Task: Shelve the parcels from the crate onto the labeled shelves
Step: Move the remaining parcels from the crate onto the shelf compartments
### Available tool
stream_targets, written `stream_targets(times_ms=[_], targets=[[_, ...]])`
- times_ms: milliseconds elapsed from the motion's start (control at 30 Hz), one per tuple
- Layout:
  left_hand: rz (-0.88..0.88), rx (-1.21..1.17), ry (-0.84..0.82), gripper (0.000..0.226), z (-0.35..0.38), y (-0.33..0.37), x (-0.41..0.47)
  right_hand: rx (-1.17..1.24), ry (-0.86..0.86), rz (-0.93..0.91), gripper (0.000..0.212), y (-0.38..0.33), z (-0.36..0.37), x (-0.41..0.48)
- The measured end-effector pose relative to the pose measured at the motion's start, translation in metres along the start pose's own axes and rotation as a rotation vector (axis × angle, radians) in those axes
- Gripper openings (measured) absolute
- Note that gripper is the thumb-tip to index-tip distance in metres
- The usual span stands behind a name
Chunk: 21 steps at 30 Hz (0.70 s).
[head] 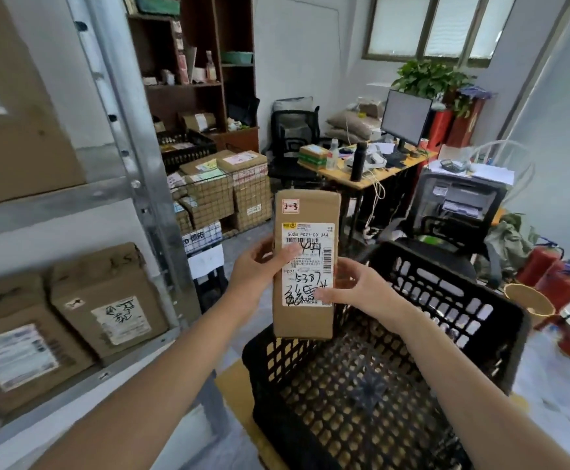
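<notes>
Above the black slotted plastic crate (412, 351), a tall brown cardboard parcel (305, 266) with a white label stands upright. Left hand (259, 266) grips its left edge; right hand (354, 286) pinches its right edge.

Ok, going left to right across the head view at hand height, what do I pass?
Shelved cardboard boxes → metal shelf upright → left hand → parcel, gripped by both hands → right hand → black crate, its far wall → red fire extinguishers.
</notes>
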<state>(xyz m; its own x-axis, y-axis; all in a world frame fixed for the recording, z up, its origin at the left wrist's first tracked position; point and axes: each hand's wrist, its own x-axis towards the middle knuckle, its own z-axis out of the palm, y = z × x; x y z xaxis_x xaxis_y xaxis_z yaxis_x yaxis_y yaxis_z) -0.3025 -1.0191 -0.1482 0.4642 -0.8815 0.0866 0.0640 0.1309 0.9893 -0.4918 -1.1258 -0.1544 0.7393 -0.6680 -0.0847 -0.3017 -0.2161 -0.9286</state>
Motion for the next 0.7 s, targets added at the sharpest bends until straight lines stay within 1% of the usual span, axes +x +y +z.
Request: stream_targets(times_ms=[33, 133, 233, 333, 400, 467, 533, 567, 600, 700], targets=[[-0.006, 0.013, 0.019, 0.058, -0.011, 0.000, -0.006, -0.003, -0.021, -0.008, 0.066, -0.002, 0.009, 0.005], [-0.014, -0.003, 0.078, 0.047, -0.045, 0.005, -0.020, 0.009, -0.072, -0.051, 0.072, -0.017, 0.031, 0.020], [-0.028, -0.063, 0.175, 0.049, -0.080, 0.011, -0.039, 0.059, -0.157, -0.084, 0.069, -0.036, 0.057, 0.033], [-0.029, -0.005, 0.282, 0.055, -0.119, 0.010, -0.066, 0.058, -0.256, -0.113, 0.075, -0.050, 0.096, 0.041], [-0.035, -0.013, 0.356, 0.045, -0.148, 0.006, -0.089, 0.052, -0.330, -0.117, 0.079, -0.057, 0.125, 0.043], [-0.084, -0.037, 0.435, 0.039, -0.176, 0.003, -0.118, 0.064, -0.392, -0.111, 0.077, -0.063, 0.157, 0.042], [-0.109, -0.045, 0.501, 0.048, -0.202, 0.001, -0.151, 0.084, -0.448, -0.102, 0.077, -0.070, 0.192, 0.039], [-0.113, -0.039, 0.528, 0.054, -0.215, 0.001, -0.169, 0.083, -0.476, -0.094, 0.080, -0.074, 0.210, 0.037], [-0.110, -0.027, 0.549, 0.055, -0.226, 0.001, -0.188, 0.072, -0.505, -0.088, 0.084, -0.077, 0.228, 0.033], [-0.092, -0.028, 0.621, 0.040, -0.260, 0.004, -0.247, 0.031, -0.598, -0.074, 0.093, -0.090, 0.285, 0.017]])
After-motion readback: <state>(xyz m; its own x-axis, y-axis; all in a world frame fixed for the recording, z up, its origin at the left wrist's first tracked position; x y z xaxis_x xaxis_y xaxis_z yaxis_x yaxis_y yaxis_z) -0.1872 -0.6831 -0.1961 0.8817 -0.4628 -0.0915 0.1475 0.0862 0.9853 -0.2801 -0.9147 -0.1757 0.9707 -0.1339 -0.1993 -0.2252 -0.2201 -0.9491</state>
